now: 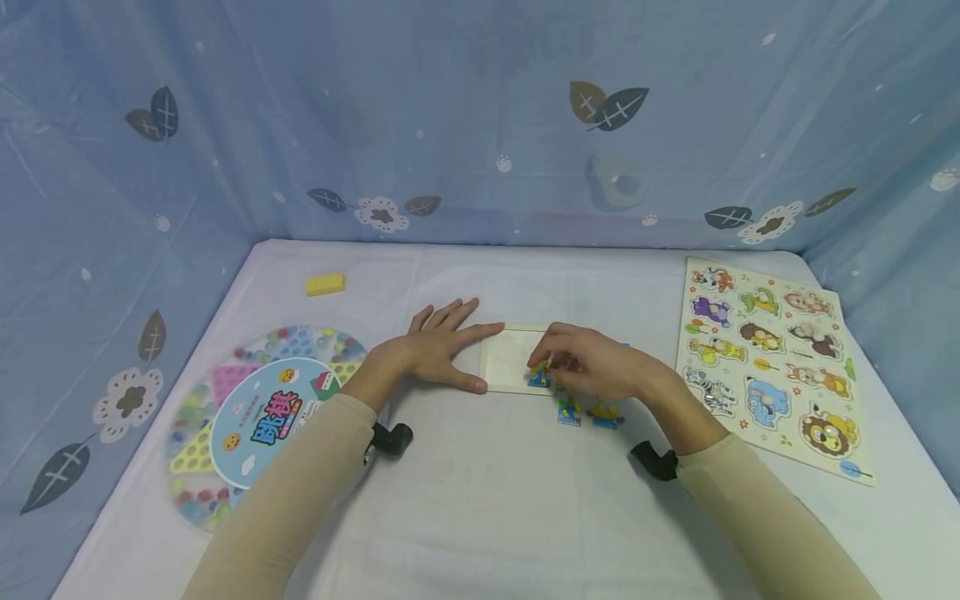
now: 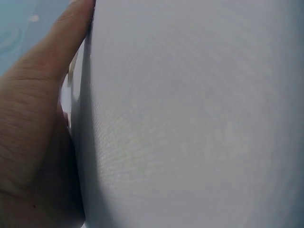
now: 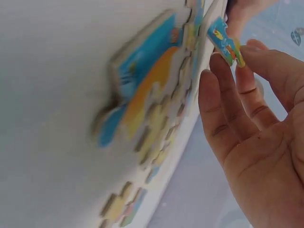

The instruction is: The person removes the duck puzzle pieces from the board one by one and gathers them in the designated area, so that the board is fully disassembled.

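Between my thumb and fingertips, my right hand [image 1: 600, 360] pinches a small blue and yellow jigsaw piece [image 1: 539, 380]. That piece is over the right part of a shallow cream puzzle tray [image 1: 502, 360]. Fingers spread, my left hand [image 1: 433, 348] lies flat at the tray's left side, with thumb and index finger at its corners. Loose jigsaw pieces [image 1: 568, 412] lie beside the tray, partly hidden under my right hand. In the right wrist view, the pinched piece [image 3: 222, 39] shows a blue printed face, and several loose pieces [image 3: 147, 71] lie on the white cloth.
A round Chinese checkers set [image 1: 247, 425] lies at left, partly beneath my left forearm. Behind it sits a yellow block [image 1: 326, 285]. An animal peg-style puzzle board [image 1: 765, 358] lies at right. Patterned blue curtains [image 1: 480, 125] stand behind the white-covered table [image 1: 480, 500].
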Demonstrator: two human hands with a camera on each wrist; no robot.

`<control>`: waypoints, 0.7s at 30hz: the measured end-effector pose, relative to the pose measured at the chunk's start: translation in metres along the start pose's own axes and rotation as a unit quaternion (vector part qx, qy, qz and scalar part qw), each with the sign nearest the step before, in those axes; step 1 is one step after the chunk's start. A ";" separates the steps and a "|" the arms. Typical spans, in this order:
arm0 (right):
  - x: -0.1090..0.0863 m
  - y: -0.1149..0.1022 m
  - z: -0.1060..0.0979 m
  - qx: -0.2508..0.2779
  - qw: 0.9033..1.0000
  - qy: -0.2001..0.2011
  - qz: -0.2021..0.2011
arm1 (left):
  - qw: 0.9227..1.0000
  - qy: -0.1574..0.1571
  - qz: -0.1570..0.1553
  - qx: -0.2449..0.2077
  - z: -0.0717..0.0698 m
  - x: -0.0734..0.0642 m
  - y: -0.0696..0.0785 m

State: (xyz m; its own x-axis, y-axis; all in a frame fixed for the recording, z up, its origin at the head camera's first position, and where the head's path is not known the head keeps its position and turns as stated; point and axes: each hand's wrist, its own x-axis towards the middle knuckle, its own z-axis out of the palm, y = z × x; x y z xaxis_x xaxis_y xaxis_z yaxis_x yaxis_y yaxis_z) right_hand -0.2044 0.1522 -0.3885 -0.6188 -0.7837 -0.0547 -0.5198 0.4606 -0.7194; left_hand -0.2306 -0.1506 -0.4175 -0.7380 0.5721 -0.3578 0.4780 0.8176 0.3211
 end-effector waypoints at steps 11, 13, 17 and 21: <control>0.005 -0.002 0.003 -0.021 1.000 -0.015 0.005 | 1.000 -0.002 0.003 -0.007 0.004 0.004 -0.002; 0.005 -0.002 0.003 -0.023 1.000 -0.012 0.002 | 1.000 0.000 0.003 -0.006 0.004 0.003 -0.002; 0.005 -0.001 0.004 -0.021 1.000 -0.009 -0.001 | 1.000 0.003 0.007 -0.002 0.002 0.002 -0.001; 0.005 -0.001 0.004 -0.020 1.000 -0.005 -0.002 | 1.000 0.004 0.006 -0.005 0.001 0.001 -0.002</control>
State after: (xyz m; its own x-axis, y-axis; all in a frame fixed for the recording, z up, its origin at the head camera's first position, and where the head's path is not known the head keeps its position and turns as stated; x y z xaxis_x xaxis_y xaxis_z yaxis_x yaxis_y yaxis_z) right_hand -0.2048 0.1462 -0.3910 -0.6111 -0.7893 -0.0586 -0.5454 0.4737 -0.6915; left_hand -0.2318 -0.1510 -0.4198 -0.7355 0.5818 -0.3473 0.4824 0.8095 0.3345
